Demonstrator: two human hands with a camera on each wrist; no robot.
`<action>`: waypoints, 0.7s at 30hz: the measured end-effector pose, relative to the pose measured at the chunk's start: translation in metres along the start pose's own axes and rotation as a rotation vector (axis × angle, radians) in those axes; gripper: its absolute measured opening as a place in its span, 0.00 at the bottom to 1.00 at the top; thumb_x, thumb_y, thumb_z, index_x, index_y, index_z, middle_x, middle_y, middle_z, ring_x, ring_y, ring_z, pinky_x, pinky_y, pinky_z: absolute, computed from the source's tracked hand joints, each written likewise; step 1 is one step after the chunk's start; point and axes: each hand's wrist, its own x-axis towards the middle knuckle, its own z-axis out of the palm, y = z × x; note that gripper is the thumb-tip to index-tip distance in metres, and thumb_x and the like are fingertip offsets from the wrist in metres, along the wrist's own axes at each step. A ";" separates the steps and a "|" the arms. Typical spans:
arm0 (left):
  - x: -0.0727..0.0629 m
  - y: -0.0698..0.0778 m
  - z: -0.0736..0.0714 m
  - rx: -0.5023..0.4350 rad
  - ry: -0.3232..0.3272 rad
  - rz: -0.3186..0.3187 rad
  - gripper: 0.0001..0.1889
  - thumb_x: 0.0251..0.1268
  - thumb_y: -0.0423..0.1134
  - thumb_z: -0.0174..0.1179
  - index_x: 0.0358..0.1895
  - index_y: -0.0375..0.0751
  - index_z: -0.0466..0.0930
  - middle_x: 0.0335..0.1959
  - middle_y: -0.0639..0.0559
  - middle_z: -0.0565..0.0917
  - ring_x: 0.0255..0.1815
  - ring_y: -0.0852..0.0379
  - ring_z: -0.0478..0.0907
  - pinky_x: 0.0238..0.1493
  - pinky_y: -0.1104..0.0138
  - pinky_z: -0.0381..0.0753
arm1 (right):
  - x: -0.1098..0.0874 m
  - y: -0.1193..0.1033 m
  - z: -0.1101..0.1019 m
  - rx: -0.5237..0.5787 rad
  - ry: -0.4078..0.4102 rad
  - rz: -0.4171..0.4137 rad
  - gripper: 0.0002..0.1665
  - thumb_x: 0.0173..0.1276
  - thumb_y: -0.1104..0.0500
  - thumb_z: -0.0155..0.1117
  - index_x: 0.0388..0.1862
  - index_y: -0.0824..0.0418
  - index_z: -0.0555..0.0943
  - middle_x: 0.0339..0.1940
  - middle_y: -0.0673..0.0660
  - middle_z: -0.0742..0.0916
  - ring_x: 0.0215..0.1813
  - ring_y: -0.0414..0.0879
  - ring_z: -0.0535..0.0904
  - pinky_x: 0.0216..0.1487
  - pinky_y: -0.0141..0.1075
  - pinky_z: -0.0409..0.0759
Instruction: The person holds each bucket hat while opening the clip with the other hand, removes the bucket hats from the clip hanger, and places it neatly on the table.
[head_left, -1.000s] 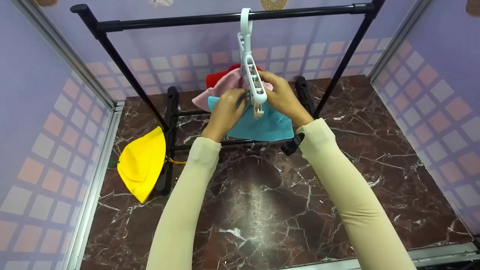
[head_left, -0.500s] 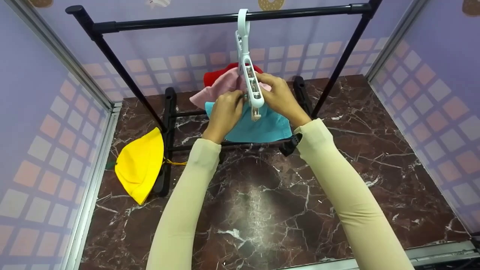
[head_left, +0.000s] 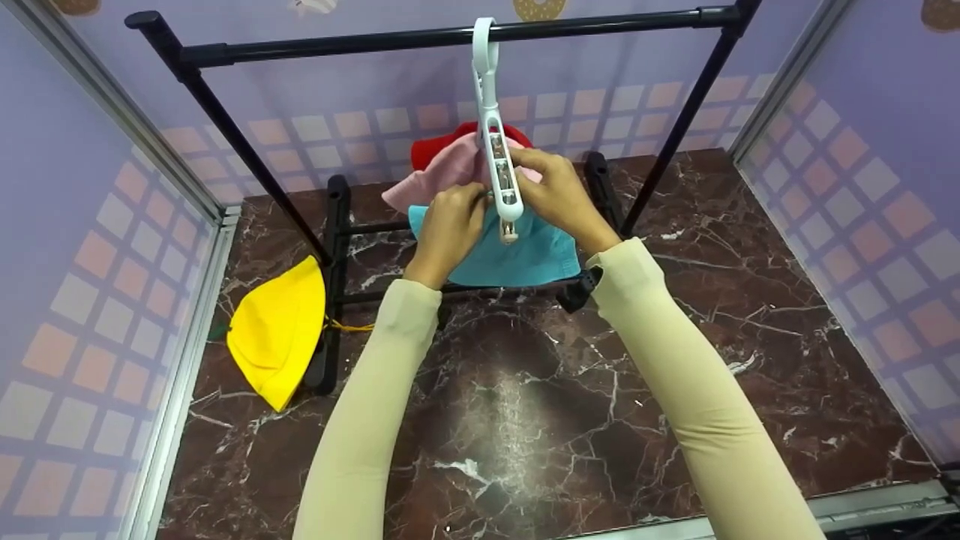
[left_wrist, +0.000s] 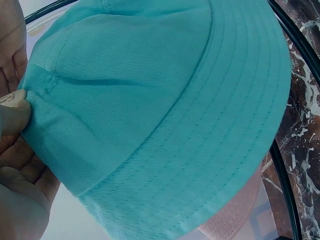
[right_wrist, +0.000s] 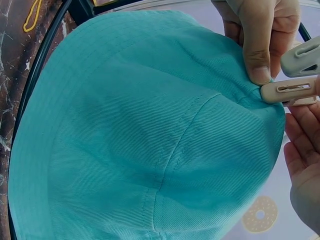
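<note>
A light blue bucket hat (head_left: pixel 517 255) hangs crown-up below a white clip hanger (head_left: pixel 504 172). My left hand (head_left: pixel 448 229) pinches the top of its crown between thumb and fingers, left of the hanger. On the other side, my right hand (head_left: pixel 559 191) holds the end of a beige clothes peg (right_wrist: pixel 287 90), whose tip sits on the crown right beside my left thumb (right_wrist: pixel 260 72). A grey peg (right_wrist: pixel 302 57) is next to it. The hat fills most of both wrist views, brim downward. Behind it hang a pink hat (head_left: pixel 450 169) and a red hat (head_left: pixel 435 150).
The hanger hooks over the bar of a black rack (head_left: pixel 337 43). A yellow hat (head_left: pixel 277 334) with a cord lies against the rack's left foot, on the dark marbled floor (head_left: pixel 510 435). Patterned walls (head_left: pixel 75 247) enclose the left, back and right.
The hanger's near end has swung slightly left. Both hands stay at the blue hat's crown and peg with only small finger shifts; the view has moved a little.
</note>
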 end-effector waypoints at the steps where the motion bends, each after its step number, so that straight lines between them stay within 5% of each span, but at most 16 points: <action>1: 0.000 0.000 0.000 -0.002 0.001 -0.001 0.10 0.70 0.35 0.54 0.37 0.32 0.83 0.34 0.40 0.85 0.38 0.46 0.82 0.42 0.55 0.79 | 0.000 0.000 0.000 -0.001 0.000 0.002 0.18 0.68 0.63 0.61 0.57 0.65 0.81 0.54 0.62 0.85 0.59 0.51 0.79 0.64 0.38 0.72; 21: -0.002 -0.001 0.000 -0.004 0.003 0.001 0.10 0.70 0.34 0.54 0.38 0.32 0.84 0.35 0.41 0.86 0.37 0.46 0.82 0.42 0.57 0.80 | 0.001 0.000 0.002 -0.015 0.024 0.016 0.17 0.68 0.63 0.61 0.55 0.64 0.82 0.52 0.62 0.86 0.54 0.51 0.81 0.59 0.40 0.76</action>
